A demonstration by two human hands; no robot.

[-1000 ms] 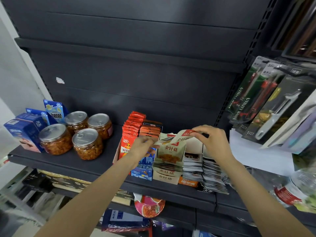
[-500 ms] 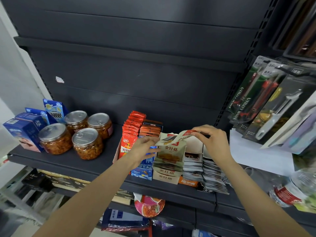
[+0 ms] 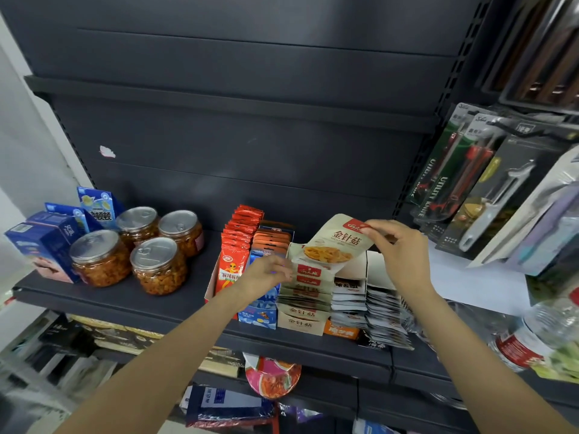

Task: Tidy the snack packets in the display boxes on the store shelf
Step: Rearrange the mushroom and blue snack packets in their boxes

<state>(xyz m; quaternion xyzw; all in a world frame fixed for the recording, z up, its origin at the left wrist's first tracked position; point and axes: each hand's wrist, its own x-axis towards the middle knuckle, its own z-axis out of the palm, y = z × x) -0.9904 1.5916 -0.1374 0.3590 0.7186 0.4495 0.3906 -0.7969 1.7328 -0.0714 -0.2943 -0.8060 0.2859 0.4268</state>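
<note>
We had the right hand [image 3: 404, 255] pinching the red top corner of a beige foil snack packet [image 3: 336, 245], lifted and tilted above the beige cardboard display box [image 3: 302, 321] on the dark metal shelf [image 3: 125, 302]. Left hand [image 3: 266, 274], just left of that box, touched the packet stack [image 3: 308, 286] inside; its grip was too blurred to tell.
</note>
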